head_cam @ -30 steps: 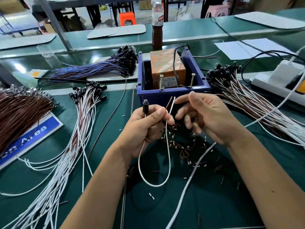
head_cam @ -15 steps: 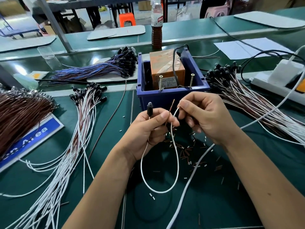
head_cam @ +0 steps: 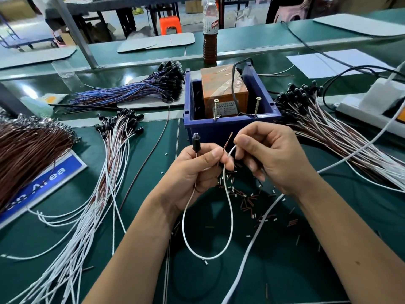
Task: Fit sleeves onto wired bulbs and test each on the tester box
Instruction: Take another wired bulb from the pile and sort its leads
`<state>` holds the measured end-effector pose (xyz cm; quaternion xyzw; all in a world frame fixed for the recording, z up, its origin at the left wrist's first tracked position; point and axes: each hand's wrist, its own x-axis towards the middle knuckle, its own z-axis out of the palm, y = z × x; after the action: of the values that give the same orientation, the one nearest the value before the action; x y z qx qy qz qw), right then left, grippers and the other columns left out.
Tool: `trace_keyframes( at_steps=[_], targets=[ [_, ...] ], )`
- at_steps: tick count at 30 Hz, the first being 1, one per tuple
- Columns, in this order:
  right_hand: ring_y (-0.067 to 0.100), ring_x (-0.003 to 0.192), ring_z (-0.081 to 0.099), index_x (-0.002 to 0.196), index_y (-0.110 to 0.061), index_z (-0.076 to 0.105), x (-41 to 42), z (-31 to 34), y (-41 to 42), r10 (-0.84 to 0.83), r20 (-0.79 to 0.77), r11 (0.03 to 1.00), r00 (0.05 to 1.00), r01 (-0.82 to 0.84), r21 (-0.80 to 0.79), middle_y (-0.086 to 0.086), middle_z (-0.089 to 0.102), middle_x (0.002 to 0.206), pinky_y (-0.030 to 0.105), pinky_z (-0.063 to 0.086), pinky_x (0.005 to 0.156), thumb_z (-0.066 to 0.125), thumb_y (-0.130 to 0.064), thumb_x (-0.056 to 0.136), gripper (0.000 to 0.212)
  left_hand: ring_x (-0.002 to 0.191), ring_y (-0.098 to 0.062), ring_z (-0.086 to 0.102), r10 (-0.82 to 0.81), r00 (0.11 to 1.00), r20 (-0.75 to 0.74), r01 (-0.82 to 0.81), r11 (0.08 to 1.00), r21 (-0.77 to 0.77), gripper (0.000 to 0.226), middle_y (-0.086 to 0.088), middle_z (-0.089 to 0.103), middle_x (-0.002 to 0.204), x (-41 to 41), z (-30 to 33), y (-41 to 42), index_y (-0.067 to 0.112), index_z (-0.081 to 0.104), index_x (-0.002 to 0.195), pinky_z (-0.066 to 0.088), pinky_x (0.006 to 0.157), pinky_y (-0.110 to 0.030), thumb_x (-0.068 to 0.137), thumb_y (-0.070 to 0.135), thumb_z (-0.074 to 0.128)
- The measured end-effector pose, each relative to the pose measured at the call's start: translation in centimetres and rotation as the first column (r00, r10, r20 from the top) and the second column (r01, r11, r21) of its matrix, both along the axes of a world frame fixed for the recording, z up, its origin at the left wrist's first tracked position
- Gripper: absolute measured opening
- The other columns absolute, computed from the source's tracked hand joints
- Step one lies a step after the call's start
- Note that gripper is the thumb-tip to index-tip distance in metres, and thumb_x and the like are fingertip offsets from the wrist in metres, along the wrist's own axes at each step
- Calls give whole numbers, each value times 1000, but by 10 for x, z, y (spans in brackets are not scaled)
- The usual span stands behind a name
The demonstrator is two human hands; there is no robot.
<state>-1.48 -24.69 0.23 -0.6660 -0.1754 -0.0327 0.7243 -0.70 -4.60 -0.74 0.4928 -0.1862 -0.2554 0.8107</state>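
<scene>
Holding a sleeved bulb (head_cam: 195, 139) upright above curled fingers, the left hand (head_cam: 198, 172) also pinches the bulb's brown lead (head_cam: 226, 144) between thumb and forefinger, its bare tip pointing up toward the tester box (head_cam: 224, 87). Just beside it, the right hand (head_cam: 271, 156) pinches the end of the white lead (head_cam: 228, 216), which drops in a long loop below both hands before rising back into the left fist. The orange tester box sits in a blue bin (head_cam: 230, 126) directly beyond the hands, two upright screws (head_cam: 256, 106) at its near edge. Cut bits of sleeve (head_cam: 247, 198) lie scattered on the green table (head_cam: 328, 249) under and behind the wrists. Left of the left hand spreads a fan of white-and-brown wired bulbs (head_cam: 114, 150); right of the right hand lies another bundle (head_cam: 317, 119). A drink bottle (head_cam: 210, 31) stands beyond the bin.
</scene>
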Motion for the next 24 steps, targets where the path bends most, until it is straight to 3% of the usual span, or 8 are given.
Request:
trace_keyframes(
  at_steps=[7, 11, 13, 15, 16, 18, 20, 24],
  targets=[
    [13, 43, 51, 93, -15, 69, 4, 3, -15, -224, 80, 973, 971, 218, 74, 7, 68, 73, 21, 39, 34, 67, -17, 101, 8, 41, 4, 28, 86, 996, 11, -85, 992, -92, 32, -4, 65, 83, 1, 2, 4, 15, 72, 78, 18, 39, -14, 100, 16, 48],
    [19, 44, 56, 100, -14, 64, -3, -2, 0, -37, 18, 998, 999, 38, -42, 14, 71, 75, 26, 43, 34, 71, -33, 94, 22, 45, -1, 30, 214, 973, 86, -208, 975, -74, 29, -16, 58, 83, 1, 3, -2, 16, 75, 83, 27, 41, -14, 101, 19, 53],
    [22, 50, 64, 93, -8, 65, -6, -2, 9, 63, -36, 993, 997, -66, -102, 18, 73, 77, 27, 49, 39, 71, -35, 93, 27, 52, -16, 44, 264, 949, 173, -264, 964, -21, 23, -17, 54, 81, -2, 2, -7, 18, 77, 85, 41, 48, -28, 98, 25, 59],
    [23, 53, 67, 93, -3, 66, -7, -2, 14, 73, -72, 991, 995, -81, -110, 19, 73, 77, 27, 54, 45, 74, -26, 90, 24, 63, -31, 52, 299, 932, 204, -304, 953, -8, 21, -23, 59, 88, -4, 4, -10, 14, 76, 87, 47, 54, -62, 97, 25, 62],
    [23, 53, 66, 93, -3, 67, -8, -2, 14, 64, -75, 992, 995, -72, -102, 17, 73, 75, 27, 54, 46, 75, -21, 88, 21, 61, -31, 57, 306, 931, 201, -304, 952, -42, 21, -25, 64, 91, -5, 5, -11, 9, 73, 88, 51, 54, -56, 98, 21, 60],
    [21, 51, 63, 92, -3, 70, -7, -1, 12, 45, -54, 995, 998, -49, -84, 13, 73, 71, 26, 51, 44, 75, -15, 89, 13, 50, -11, 62, 338, 917, 212, -317, 940, -129, 20, -18, 74, 95, -8, 9, -14, -1, 66, 89, 56, 51, -25, 100, 9, 54],
    [16, 48, 57, 91, -2, 69, -7, -1, 9, -15, 16, 998, 1000, 16, -66, 11, 71, 70, 22, 45, 43, 72, -8, 94, 8, 56, 0, 65, 488, 804, 339, -490, 868, -86, 18, -19, 76, 101, -10, 11, -17, 0, 66, 91, 52, 57, -12, 102, 3, 53],
    [9, 59, 60, 100, -4, 70, -5, -2, 6, -240, 291, 959, 926, 272, -77, 7, 68, 72, 16, 45, 60, 67, -2, 99, 4, 59, -5, 63, 675, 452, 583, -812, 583, -45, 14, -4, 77, 77, -6, 6, -29, 9, 72, 95, 46, 62, -18, 103, 13, 62]
  ],
)
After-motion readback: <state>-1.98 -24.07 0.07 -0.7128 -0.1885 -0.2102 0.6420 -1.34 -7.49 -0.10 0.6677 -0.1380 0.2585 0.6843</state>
